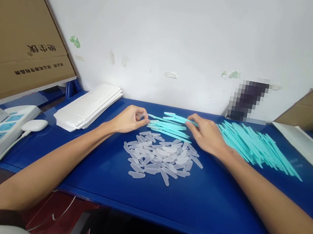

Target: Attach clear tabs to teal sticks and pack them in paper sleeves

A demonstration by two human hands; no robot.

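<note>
- Right hand (206, 133): thumb and forefinger pinched on one end of a turquoise stick (182, 118), which points leftward above the bench (88, 173). Held only near its end, the stick could pivot or slip under a sideways push.
- Left hand (130, 119): fingers curled, thumb and forefinger drawn together near a pale sliver. Whether they grip it is too small to tell; a loose pinch would let so thin a piece twist or drop.
- Small group of turquoise sticks (169, 128): lying between the hands, roughly parallel and overlapping. A low wrist or trailing finger could sweep them out of line.
- Translucent pieces (164, 154): heaped in front of that group, nearer the person, with little space between. A displaced stick could slide among them; being flat and layered, two might be picked up as one.
- Large heap of turquoise sticks (256, 146): beyond the right hand, just beside it. A backward swing of that hand could scatter its near edge.
- White cable (7, 147): looping near the left forearm, which might snag it if drawn outward, tugging the power strip (24, 112).
</note>
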